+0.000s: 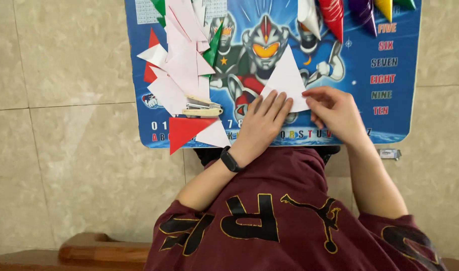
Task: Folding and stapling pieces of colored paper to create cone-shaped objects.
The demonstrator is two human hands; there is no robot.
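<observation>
White paper triangle (pixel 285 75) is laid flat on the blue printed counter (pixel 390 125), centre, apex pointing away. Left hand (pixel 263 123) is pressed flat on its lower left edge, fingers spread. Right hand (pixel 335 113) is pinched on the lower right corner, fingertips closed on paper. Pile of white, red and green paper triangles (pixel 182 65) is stacked at left, stapler (pixel 203 107) just beside it. Rolled coloured cones (pixel 340 15) are seen at the far edge.
</observation>
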